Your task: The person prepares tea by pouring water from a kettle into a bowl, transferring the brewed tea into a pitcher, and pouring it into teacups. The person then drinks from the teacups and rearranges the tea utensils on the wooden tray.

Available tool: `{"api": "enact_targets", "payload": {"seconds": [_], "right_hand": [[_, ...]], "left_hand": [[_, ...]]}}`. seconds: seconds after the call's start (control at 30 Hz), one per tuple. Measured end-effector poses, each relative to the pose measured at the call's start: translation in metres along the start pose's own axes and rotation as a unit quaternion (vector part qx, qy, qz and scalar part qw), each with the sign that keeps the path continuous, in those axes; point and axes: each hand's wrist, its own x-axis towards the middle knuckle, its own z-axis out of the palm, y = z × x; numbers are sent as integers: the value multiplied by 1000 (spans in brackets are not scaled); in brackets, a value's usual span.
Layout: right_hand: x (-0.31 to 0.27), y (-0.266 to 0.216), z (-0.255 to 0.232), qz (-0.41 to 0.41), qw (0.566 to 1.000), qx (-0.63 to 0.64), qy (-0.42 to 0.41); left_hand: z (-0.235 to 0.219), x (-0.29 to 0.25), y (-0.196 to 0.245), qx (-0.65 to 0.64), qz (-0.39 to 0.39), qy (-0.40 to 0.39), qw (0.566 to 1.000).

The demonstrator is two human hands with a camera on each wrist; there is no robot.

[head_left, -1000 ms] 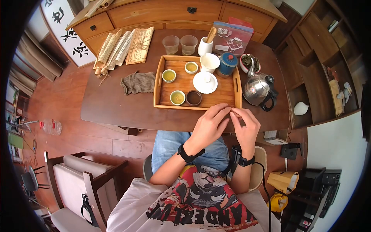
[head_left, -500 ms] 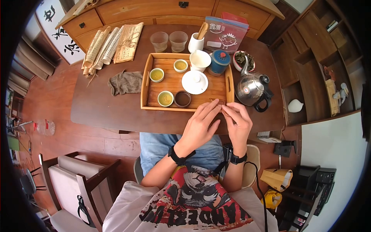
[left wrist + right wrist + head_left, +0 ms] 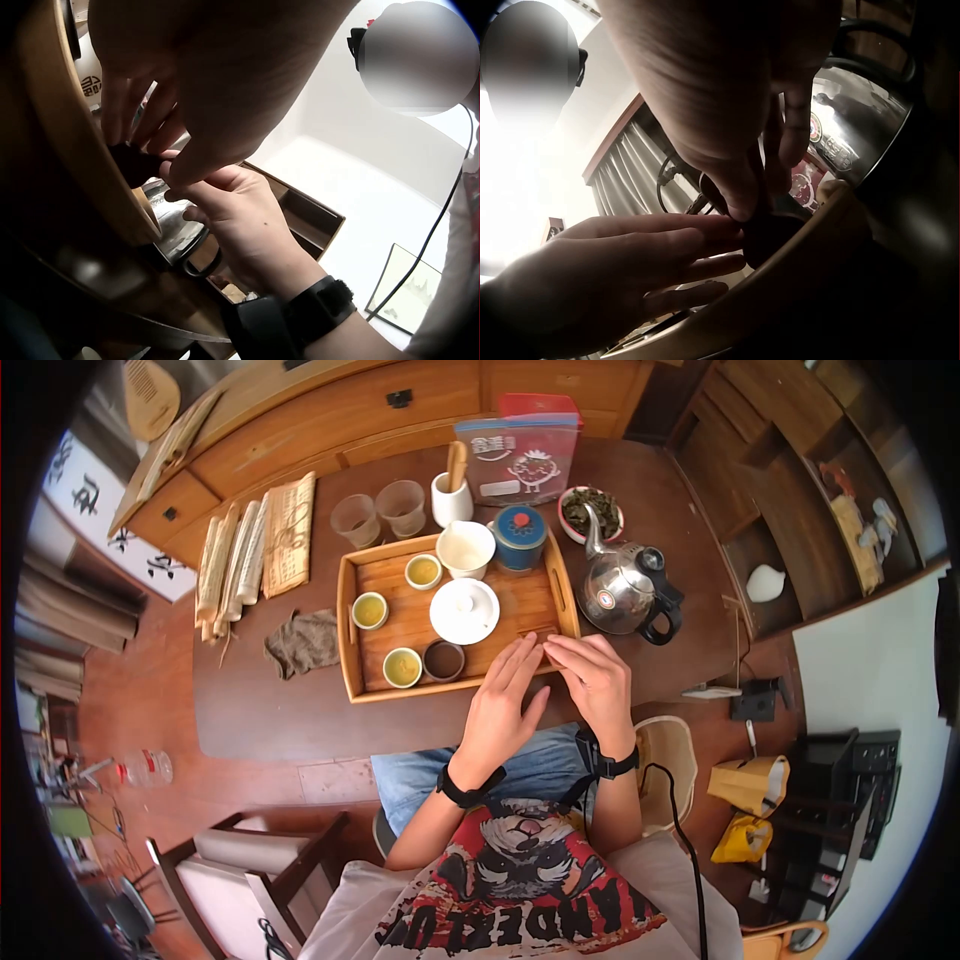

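Observation:
Both hands meet at the near right part of a wooden tray point(image 3: 357, 682). My left hand point(image 3: 500, 705) lies with its fingers long and nearly straight, thumb apart, its fingertips at a dark rounded thing point(image 3: 771, 236). From the right, my right hand point(image 3: 598, 682) pinches that dark thing between thumb and fingers. The hands mostly cover it, and I cannot tell its kind. On the tray are a white lidded bowl point(image 3: 464, 610), a white pitcher point(image 3: 466, 550), a dark brown cup point(image 3: 444, 660) and three small cups of yellow-green tea, one cup point(image 3: 402, 667) nearest me.
A steel kettle point(image 3: 620, 595) stands just right of the tray, before a bowl of leaves point(image 3: 590, 512). A blue canister point(image 3: 520, 538) is at the tray's back right corner. Left lie a brown cloth point(image 3: 303, 643) and rolled scrolls point(image 3: 240, 555); two clear glasses point(image 3: 401, 508) stand behind.
The head view has turned, so the tray and table appear shifted left and tilted. Both hands stay together by the tray's near right corner, with the left fingers lying straighter.

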Motion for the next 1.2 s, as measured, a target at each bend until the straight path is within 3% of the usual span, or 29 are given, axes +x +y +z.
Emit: {"api": "enact_targets", "payload": {"seconds": [0.2,0.43,0.73,0.93,1.0,1.13,1.2], "right_hand": [[0,17,15,-29,999,-38,-22],[-3,17,18,-4,999,-33,-38],[-14,6,-7,-4,993,-40,-110],[26,9,-8,-16,987,-51,-153],[43,16,2,-25,991,-42,-124],[67,37,18,-13,997,-9,-77],[75,44,17,-1,995,21,-94]], "left_hand": [[5,10,-5,18,-26,-45,998],[4,17,-11,44,-34,-32,998],[-14,14,-10,24,-49,-96,994],[-22,36,10,5,-93,-105,990],[-19,45,16,9,-99,-102,990],[-11,61,9,41,-48,-75,995],[-9,66,5,41,-36,-69,996]]}}
